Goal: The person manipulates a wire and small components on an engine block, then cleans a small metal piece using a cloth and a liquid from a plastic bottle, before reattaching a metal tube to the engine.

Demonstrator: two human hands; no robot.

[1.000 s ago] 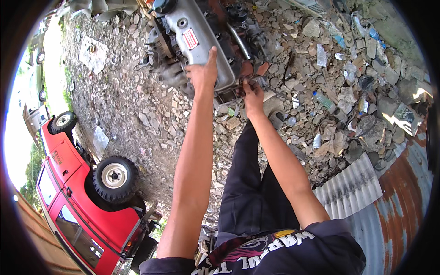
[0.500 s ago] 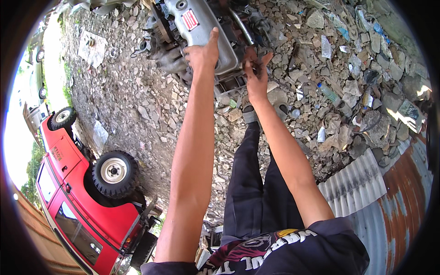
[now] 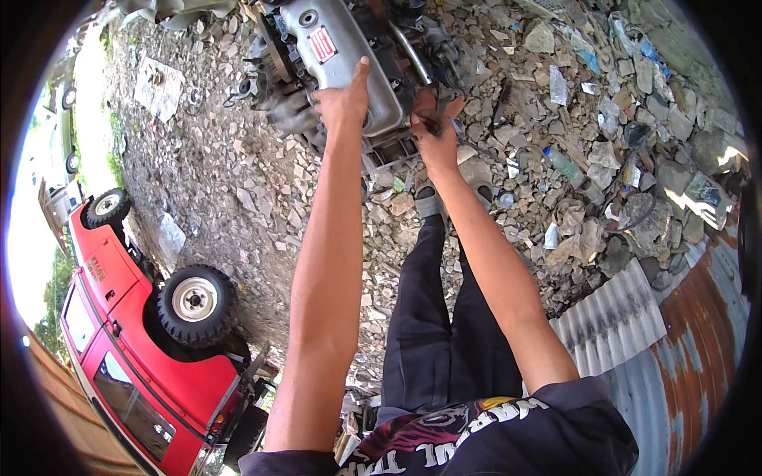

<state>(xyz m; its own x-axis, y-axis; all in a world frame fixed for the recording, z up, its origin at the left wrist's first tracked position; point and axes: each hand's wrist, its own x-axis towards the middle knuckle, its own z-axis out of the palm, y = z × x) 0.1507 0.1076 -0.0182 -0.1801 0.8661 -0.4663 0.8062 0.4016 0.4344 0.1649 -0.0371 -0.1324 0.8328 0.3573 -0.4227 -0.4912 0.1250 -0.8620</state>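
Note:
A car engine (image 3: 381, 148) with a grey metal valve cover (image 3: 337, 67) lies on the stony ground at the top of the view. My left hand (image 3: 343, 105) grips the near part of that cover, its thumb stretched along the top and its fingers bent over the left side. At the engine's near right corner my right hand (image 3: 436, 147) is closed, next to a rusty reddish-brown part (image 3: 425, 101). What its fingertips hold on to is partly hidden. A shiny metal tube (image 3: 413, 55) runs along the engine's right side.
Rubble and litter cover the ground, with a plastic bottle (image 3: 563, 163) to the right. Corrugated metal sheets (image 3: 611, 317) lie at the lower right. A red off-road vehicle (image 3: 159, 317) stands at the left. My shoes (image 3: 429, 202) are close to the engine.
The engine has shifted slightly toward me and to the left, with both hands still on it. Its left side looks blurred. The whole view has also moved a little.

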